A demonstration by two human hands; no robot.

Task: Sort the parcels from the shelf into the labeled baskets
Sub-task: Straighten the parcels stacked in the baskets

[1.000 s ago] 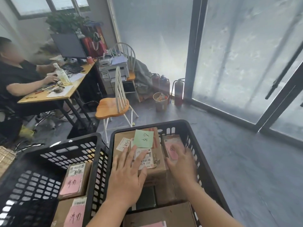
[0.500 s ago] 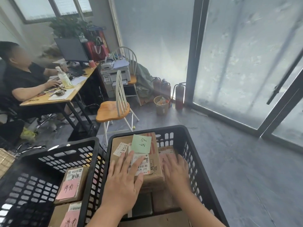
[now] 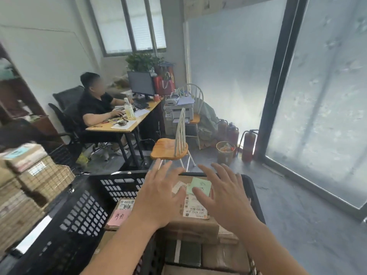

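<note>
Two hands (image 3: 190, 197) spread open, above green-noted parcel (image 3: 195, 217), right basket (image 3: 255, 197)

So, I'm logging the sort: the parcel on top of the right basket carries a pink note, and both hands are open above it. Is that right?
Not quite. The head view shows a green note on that top parcel in the right basket; the pink note is on a parcel in the left basket. The left hand and right hand are indeed open above it.
</note>
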